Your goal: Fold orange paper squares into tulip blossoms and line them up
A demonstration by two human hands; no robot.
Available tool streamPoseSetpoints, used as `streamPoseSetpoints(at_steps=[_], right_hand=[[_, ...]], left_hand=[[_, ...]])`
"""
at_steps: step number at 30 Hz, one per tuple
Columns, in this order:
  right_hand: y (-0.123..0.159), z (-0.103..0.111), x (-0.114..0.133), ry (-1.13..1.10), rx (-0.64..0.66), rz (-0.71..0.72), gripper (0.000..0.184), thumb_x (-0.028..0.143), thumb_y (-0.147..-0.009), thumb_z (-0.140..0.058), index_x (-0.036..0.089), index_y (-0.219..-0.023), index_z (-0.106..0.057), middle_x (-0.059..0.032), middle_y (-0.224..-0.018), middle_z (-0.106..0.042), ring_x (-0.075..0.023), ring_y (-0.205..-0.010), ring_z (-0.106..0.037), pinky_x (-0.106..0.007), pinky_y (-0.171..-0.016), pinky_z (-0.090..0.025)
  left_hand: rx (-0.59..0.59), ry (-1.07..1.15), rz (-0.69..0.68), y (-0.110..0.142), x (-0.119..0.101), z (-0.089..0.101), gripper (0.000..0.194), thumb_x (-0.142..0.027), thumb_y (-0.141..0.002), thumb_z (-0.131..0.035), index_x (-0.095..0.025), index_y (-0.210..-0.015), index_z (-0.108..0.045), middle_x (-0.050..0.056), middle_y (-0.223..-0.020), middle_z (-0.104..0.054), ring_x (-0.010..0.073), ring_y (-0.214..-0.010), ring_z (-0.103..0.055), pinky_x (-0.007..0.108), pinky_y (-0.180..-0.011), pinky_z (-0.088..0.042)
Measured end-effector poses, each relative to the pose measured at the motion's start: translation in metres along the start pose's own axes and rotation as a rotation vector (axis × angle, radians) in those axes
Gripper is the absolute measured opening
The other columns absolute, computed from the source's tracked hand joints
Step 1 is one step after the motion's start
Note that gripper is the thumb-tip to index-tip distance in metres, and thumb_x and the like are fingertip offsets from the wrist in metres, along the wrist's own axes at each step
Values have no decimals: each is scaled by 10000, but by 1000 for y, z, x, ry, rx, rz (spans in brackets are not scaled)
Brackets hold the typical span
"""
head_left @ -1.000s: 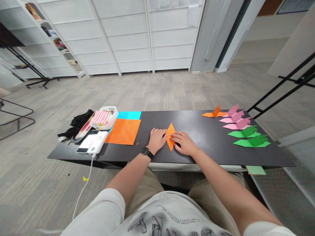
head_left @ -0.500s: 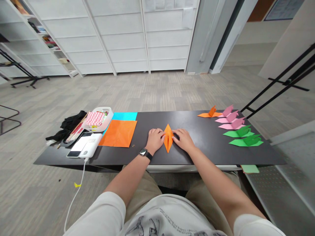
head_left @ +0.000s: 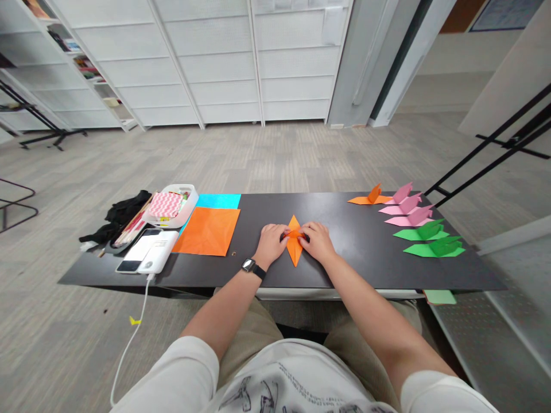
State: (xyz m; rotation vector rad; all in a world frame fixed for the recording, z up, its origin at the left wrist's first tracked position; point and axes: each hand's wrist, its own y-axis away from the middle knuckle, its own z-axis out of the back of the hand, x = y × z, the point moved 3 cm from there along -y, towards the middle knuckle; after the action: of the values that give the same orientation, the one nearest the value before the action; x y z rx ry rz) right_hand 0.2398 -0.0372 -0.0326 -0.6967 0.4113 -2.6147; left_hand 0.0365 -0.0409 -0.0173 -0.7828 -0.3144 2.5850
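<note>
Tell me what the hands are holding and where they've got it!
An orange diamond of folded paper: the left hand grips its left side, the right hand its right, about halfway along.

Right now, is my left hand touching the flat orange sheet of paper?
Apart. The head view shows the left hand to the right of the flat orange sheet, with a strip of dark tabletop plainly visible between them.

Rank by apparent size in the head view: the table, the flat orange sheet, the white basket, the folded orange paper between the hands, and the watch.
Largest to smallest:
1. table
2. flat orange sheet
3. white basket
4. folded orange paper, partly covered
5. watch
</note>
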Motion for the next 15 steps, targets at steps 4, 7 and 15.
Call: streamPoseSetpoints(at_steps=[4,7,15], right_hand=[[-1,2,5,21,28,32,95,196,-919,-686,252,-978,-735,-47,-1024,-723,-253,-1027,-611,-410,-952,-385],[-1,3,7,18,46,39,100,191,-932,-668,252,-969,-737,-42,-991,-721,-240,-984,-616,-395,-925,-374],[10,14,11,-40,81,77,229,165,-918,-622,262,-1054,-780,-52,-1068,-750,-241,-1050,-629,-413,-982,-377]], left_hand=[[9,-77,-63,1,-5,0,171,-218,-951,-686,-259,-1114,-719,38,-1063,-751,250,-1062,-621,454,-1067,-432],[22,-125,-106,2,-9,1,114,-234,-971,-656,-267,-1047,-734,41,-1044,-735,247,-1059,-609,464,-1093,-417],[33,-169,-162,8,-18,6,134,-224,-978,-612,-266,-987,-739,36,-1030,-729,236,-1070,-616,517,-1234,-321]])
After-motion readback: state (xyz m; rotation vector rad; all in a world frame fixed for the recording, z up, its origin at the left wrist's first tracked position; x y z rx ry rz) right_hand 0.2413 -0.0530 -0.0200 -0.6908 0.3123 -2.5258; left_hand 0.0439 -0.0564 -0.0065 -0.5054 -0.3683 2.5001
